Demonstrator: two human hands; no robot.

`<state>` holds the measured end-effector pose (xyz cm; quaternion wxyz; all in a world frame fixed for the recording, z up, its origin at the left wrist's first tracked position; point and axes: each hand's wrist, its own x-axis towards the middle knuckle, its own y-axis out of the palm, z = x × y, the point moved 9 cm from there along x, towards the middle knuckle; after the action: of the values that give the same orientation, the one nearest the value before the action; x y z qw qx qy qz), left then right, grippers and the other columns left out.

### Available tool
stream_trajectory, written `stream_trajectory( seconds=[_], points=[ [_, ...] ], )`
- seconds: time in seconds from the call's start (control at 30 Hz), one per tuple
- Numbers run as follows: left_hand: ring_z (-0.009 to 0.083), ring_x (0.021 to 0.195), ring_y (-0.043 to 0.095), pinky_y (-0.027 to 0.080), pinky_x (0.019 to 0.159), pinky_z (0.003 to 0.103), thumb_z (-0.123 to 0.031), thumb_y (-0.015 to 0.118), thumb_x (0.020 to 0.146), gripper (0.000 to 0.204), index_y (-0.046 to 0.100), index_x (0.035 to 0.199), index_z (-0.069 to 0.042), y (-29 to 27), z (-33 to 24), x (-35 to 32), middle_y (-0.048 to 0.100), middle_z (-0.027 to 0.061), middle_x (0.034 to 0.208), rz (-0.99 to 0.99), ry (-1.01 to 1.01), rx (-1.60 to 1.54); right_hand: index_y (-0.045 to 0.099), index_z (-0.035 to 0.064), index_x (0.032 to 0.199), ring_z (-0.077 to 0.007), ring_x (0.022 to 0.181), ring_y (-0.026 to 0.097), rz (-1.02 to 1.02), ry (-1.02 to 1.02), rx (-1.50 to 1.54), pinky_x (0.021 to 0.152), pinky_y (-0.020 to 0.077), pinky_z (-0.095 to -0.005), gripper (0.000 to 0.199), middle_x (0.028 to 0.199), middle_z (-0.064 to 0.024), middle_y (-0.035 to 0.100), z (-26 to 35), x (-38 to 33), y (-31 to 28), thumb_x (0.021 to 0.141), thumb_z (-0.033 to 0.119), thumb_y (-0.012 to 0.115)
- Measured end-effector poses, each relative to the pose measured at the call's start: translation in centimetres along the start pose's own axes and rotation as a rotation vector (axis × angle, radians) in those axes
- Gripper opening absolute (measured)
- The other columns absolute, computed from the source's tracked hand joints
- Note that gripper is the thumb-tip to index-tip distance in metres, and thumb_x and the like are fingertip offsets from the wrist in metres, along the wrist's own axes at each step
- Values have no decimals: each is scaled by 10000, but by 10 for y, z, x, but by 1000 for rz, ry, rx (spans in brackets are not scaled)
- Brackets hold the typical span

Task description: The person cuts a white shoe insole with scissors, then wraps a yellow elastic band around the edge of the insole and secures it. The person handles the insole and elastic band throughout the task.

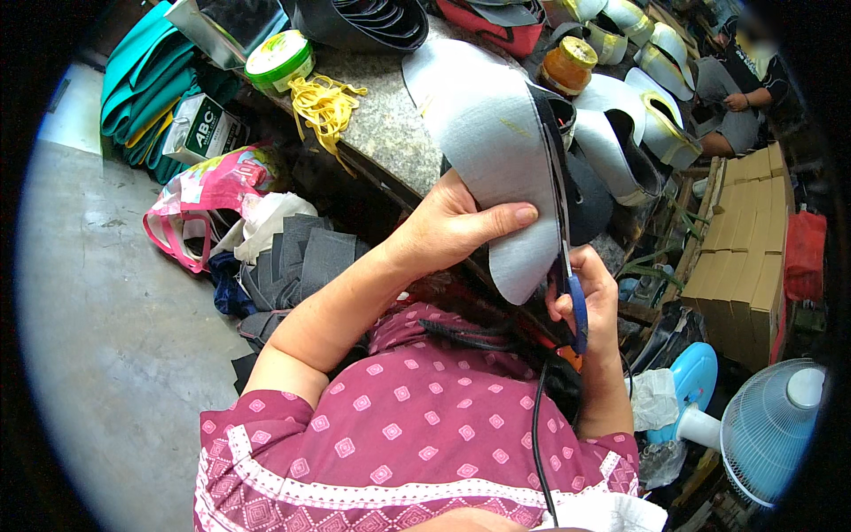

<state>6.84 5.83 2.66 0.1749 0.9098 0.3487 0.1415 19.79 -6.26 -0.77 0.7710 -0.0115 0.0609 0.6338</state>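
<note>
left grip (448, 226) clasps, thumb (512, 220) extended; right grip (596, 297) curls, fingers (594, 266) bent.

We looked steeply down from the head, fisheye-wide, close over the left hand (445, 223) and right hand (600, 291).

The left hand (456, 223) grips a curved grey piece (496, 124), the right hand (596, 291) blue-handled scissors (579, 312).
</note>
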Motion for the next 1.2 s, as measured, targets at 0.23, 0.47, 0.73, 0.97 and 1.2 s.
stream_trajectory(
  seconds=[0.23, 0.47, 0.73, 0.97, 1.2],
  points=[
    [161, 1103, 578, 452, 976, 320, -84, 676, 908, 457, 482, 1314, -3, -27, -41, 5, 617, 67, 1195, -165, 251, 29, 541, 40, 964, -26, 627, 499, 4, 15, -86, 580, 377, -179, 396, 703, 44, 529, 15, 2, 0, 717, 142, 833],
    [150, 1134, 565, 470, 967, 322, -2, 660, 907, 507, 434, 1359, -38, -6, -24, -8, 588, 75, 1248, -173, 299, 33, 536, 28, 1017, -45, 661, 529, -31, -138, -43, 619, 402, -193, 430, 736, 24, 561, 26, 13, 15, 741, 175, 831],
    [145, 1125, 567, 473, 962, 315, -1, 649, 913, 483, 442, 1348, -30, -8, -18, -10, 600, 81, 1230, -154, 237, 52, 524, 22, 1018, -46, 525, 489, 10, -110, 34, 489, 371, -181, 294, 674, 4, 557, 21, 16, 17, 809, 73, 724],
    [150, 1063, 603, 479, 936, 331, -11, 656, 913, 394, 504, 1276, -17, -20, -55, -19, 649, 74, 1153, -267, 417, 86, 498, 28, 986, -54, 522, 491, -50, 4, 168, 489, 349, -182, 344, 640, 3, 522, 10, 15, 6, 902, 279, 718],
    [297, 1119, 606, 466, 975, 433, -74, 649, 912, 331, 574, 1229, -18, 47, -55, -43, 644, 157, 1177, 193, 401, 888, 487, -10, 1219, -168, 837, 647, -19, 7, 185, 784, 505, -291, 832, 929, -133, 679, 9, 13, 0, 869, 745, 470]
  ],
)
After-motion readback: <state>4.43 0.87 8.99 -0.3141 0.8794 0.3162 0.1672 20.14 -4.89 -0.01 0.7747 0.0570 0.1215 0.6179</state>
